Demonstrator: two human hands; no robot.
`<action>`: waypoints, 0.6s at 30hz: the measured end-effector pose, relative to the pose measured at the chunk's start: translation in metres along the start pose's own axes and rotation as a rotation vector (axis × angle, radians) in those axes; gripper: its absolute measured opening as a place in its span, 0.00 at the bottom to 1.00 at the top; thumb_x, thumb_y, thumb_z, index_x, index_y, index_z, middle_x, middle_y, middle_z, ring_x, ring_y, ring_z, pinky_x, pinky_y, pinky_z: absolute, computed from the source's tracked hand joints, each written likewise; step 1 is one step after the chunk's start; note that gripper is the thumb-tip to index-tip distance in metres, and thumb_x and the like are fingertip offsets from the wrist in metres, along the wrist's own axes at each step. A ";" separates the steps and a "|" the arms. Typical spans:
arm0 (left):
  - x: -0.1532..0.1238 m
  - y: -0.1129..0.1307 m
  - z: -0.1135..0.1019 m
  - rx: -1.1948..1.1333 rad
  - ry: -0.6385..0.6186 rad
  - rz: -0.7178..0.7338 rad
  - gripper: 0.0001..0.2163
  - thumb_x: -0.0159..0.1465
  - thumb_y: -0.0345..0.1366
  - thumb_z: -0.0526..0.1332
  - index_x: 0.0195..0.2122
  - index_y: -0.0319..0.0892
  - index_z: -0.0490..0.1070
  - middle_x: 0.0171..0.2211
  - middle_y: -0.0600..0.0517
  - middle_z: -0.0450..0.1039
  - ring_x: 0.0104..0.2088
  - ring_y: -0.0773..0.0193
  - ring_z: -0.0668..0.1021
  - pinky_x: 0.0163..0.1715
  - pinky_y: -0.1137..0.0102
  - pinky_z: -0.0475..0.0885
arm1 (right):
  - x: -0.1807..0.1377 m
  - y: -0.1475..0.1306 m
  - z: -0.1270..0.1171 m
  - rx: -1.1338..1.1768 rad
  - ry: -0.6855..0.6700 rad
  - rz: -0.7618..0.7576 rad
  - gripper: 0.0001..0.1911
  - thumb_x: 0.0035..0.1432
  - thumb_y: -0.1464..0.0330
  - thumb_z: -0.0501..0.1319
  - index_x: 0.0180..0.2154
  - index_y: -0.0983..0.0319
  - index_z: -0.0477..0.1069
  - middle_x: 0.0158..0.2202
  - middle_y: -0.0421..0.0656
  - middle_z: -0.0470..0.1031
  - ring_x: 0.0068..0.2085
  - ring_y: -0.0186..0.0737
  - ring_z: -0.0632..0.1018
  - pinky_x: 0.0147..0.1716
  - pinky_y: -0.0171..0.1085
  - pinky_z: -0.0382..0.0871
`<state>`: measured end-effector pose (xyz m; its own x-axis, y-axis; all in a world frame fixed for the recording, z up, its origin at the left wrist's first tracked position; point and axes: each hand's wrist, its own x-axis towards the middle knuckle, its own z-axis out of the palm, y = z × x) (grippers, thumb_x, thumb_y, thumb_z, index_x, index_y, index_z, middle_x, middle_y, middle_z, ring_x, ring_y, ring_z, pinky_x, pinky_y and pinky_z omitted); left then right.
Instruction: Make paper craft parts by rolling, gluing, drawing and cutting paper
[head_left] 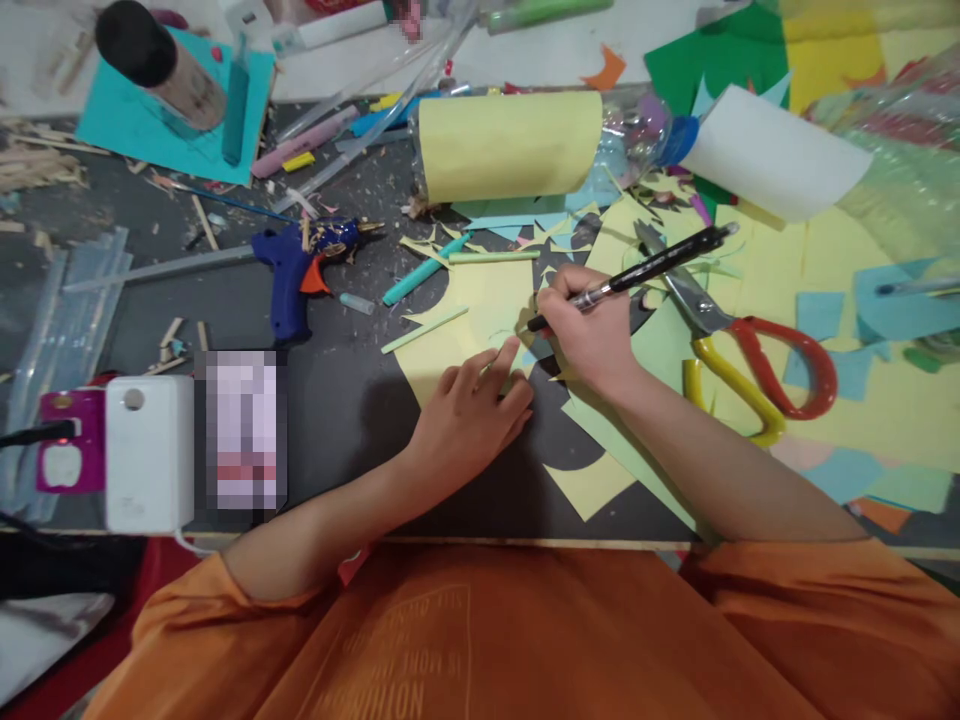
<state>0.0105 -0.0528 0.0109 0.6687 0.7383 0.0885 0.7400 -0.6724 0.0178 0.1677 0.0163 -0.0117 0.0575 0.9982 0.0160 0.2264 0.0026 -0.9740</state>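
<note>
My right hand (585, 325) is closed around a black pen (652, 262), its tip pointing down and left over a yellow sheet of paper (487, 295) with cut edges. On that sheet lies my left hand (476, 405), fingers outstretched and holding nothing, one fingertip close to the pen tip. A faint mark shows near the fingertip. Right of my right hand are scissors (712, 320) with one red and one yellow handle, blades apart. Thin rolled green paper strips (424, 330) and a teal rolled tube (426, 268) lie on and beside the yellow sheet.
A blue glue gun (289, 265) lies left, above a white power adapter (150, 455) and a blurred-out phone-like object (244, 435). A plastic bottle wrapped in yellow paper (510, 145) lies at the back. Paper scraps (592, 485) cover the right side. Clear glue sticks (64, 330) lie far left.
</note>
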 end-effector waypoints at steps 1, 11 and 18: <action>0.000 0.000 0.000 -0.012 -0.002 -0.003 0.09 0.68 0.35 0.56 0.45 0.41 0.73 0.58 0.43 0.72 0.52 0.55 0.74 0.43 0.64 0.73 | 0.000 0.000 0.000 0.005 0.003 0.006 0.20 0.50 0.79 0.54 0.17 0.58 0.46 0.15 0.32 0.48 0.18 0.28 0.58 0.20 0.33 0.53; 0.001 0.000 0.002 -0.019 0.053 0.006 0.08 0.67 0.34 0.57 0.43 0.41 0.74 0.57 0.45 0.73 0.50 0.55 0.75 0.40 0.64 0.71 | -0.001 0.001 -0.001 0.081 0.066 -0.058 0.20 0.56 0.73 0.56 0.17 0.58 0.50 0.14 0.31 0.52 0.16 0.29 0.58 0.19 0.32 0.55; 0.000 -0.011 0.011 -0.030 0.220 0.024 0.06 0.67 0.32 0.56 0.40 0.42 0.73 0.51 0.51 0.78 0.44 0.62 0.78 0.39 0.66 0.69 | 0.018 -0.020 -0.038 -0.712 -0.177 -0.324 0.06 0.62 0.66 0.58 0.38 0.59 0.74 0.32 0.44 0.79 0.34 0.45 0.77 0.33 0.42 0.69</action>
<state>0.0031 -0.0451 -0.0003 0.6514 0.6951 0.3044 0.7196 -0.6930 0.0426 0.2014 0.0318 0.0167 -0.2589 0.9492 0.1790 0.7747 0.3147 -0.5484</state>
